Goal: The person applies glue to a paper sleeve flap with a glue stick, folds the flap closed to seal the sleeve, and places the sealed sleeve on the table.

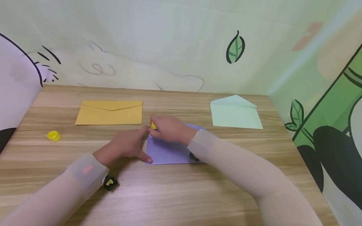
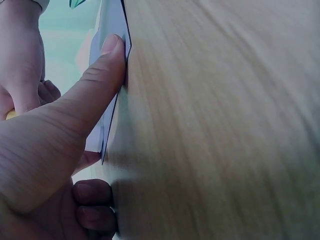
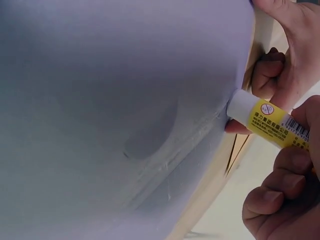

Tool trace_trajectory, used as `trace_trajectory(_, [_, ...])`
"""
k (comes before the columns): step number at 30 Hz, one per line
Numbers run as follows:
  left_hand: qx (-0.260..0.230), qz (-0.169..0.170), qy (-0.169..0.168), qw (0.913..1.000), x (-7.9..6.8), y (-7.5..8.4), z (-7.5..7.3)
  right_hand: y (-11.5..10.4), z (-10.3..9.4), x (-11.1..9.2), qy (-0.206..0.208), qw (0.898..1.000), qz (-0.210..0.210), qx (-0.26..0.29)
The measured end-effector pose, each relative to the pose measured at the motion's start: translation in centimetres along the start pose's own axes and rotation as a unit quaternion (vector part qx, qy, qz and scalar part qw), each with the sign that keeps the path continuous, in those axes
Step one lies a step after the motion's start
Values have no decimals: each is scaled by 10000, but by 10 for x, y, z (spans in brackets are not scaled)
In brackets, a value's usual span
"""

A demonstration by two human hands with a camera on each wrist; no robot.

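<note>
A purple envelope (image 1: 169,153) lies on the wooden table in front of me. My right hand (image 1: 171,128) grips a yellow-labelled glue stick (image 3: 262,116), its white end touching the envelope near the edge. Shiny glue streaks (image 3: 175,157) run along the purple paper in the right wrist view. My left hand (image 1: 127,144) steadies the envelope's left side, with thumb and index finger spread. In the left wrist view the straight thumb (image 2: 95,82) presses on the paper's edge, while other fingers (image 2: 94,192) curl against the tabletop.
A yellow envelope (image 1: 111,116) lies at the back left, its flap folded down. At the back right lies a mint-green envelope (image 1: 237,118) with its flap up. The yellow cap (image 1: 54,136) sits on the far left. Behind the table (image 1: 181,197) stands a painted wall (image 1: 141,47).
</note>
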State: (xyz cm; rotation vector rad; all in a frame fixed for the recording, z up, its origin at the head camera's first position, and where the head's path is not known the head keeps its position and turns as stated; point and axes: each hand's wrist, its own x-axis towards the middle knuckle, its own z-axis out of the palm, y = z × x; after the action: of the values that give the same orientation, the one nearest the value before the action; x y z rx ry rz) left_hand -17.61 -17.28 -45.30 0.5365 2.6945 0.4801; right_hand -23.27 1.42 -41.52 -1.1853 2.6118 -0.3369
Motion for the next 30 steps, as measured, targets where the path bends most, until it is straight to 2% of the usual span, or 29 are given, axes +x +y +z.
trace_trajectory(14, [-33,-94,-39,9999,0,5,-3,18,2,-18,207,9988,384,-202])
trace_trajectory(23, [-50,-101,-64,9999,-1,7,-3,37,-1,-39,264,9970,697,-197])
trace_trajectory(30, [-20,-74,-39,10000,0,7,-2,50,-7,-59,415,9956,781,-299])
